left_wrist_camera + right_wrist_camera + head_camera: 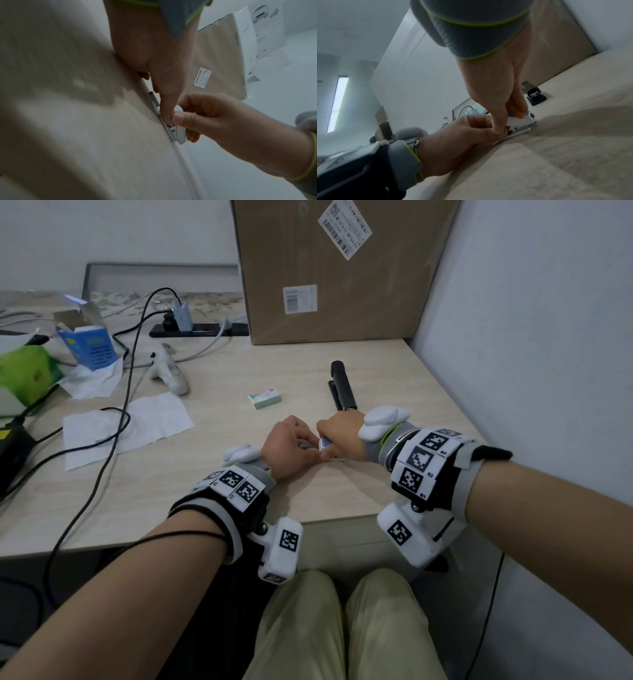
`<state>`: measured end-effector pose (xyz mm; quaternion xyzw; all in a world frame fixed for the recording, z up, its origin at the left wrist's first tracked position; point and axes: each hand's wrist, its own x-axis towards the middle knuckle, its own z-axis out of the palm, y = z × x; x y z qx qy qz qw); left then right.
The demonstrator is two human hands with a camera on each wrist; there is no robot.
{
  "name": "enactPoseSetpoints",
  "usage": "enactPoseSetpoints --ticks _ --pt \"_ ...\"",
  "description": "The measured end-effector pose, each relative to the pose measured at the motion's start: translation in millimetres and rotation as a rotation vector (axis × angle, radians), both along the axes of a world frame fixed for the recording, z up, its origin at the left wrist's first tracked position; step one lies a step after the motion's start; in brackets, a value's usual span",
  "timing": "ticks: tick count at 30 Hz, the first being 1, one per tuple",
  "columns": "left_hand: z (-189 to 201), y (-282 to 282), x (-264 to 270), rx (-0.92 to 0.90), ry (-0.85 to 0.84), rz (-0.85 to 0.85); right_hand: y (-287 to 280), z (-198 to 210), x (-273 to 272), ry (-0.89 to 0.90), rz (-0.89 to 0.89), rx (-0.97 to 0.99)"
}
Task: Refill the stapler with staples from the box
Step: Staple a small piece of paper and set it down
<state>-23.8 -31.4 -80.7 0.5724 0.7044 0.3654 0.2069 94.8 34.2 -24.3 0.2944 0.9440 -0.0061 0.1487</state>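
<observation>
The small white stapler (pixel 520 122) lies on the surface (pixel 342 491) near its 6 o'clock edge. The right hand (pixel 342 436) pinches its top, the left hand (pixel 289 446) curls around its metal end. Steady the base while seating staples. The staple box (pixel 264 398) sits at 11 o'clock; fingers hide the channel, so perhaps it's open.

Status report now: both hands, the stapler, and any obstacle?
Left hand and right hand both grip small white stapler on desk. Staple box lies apart, untouched. Black stapler behind; nothing blocking.

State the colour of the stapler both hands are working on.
White stapler with blue trim and a metal base; right wrist view.
</observation>
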Motion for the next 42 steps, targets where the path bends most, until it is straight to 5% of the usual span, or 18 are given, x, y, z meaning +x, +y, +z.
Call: enactPoseSetpoints --ticks 15,29,34,42 --pt "16 11 -8 -0.103 0.045 0.023 15 -1 46 0.438 -0.193 -0.210" --pt "19 10 -3 -0.086 0.067 0.053 27 -16 71 0.465 -0.367 -0.212" --pt "20 11 -3 -0.163 0.181 -0.012 28 -8 73 0.504 -0.334 -0.213" --pt "18 6 -1 -0.152 0.129 -0.014 22 -5 72 0.474 -0.296 -0.195"
